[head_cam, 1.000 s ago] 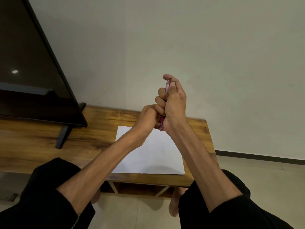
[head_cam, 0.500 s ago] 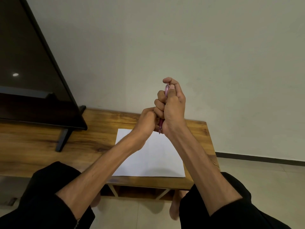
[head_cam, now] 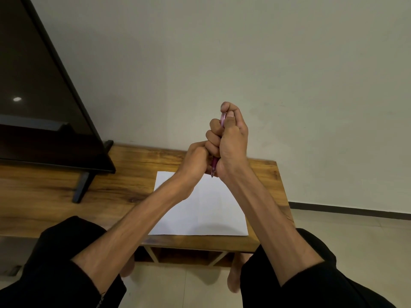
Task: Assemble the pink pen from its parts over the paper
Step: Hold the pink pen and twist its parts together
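Note:
The pink pen (head_cam: 214, 165) stands nearly upright in the air above the far edge of the white paper (head_cam: 206, 210). My right hand (head_cam: 230, 138) is wrapped around its barrel, thumb and forefinger pinching the pale upper end. My left hand (head_cam: 195, 162) is closed against the lower part, next to the dark pink tip that pokes out below my right palm. Most of the barrel is hidden by my fingers. Whether my left fingers grip the pen itself cannot be made out.
The paper lies on a long wooden bench (head_cam: 93, 187) that ends at the right near the wall. A large dark television (head_cam: 40, 103) on a black foot (head_cam: 83, 186) stands at the left. My knees in black cloth and bare feet are below the bench.
Both hands with the pen have sunk slightly toward the paper. The grip looks the same.

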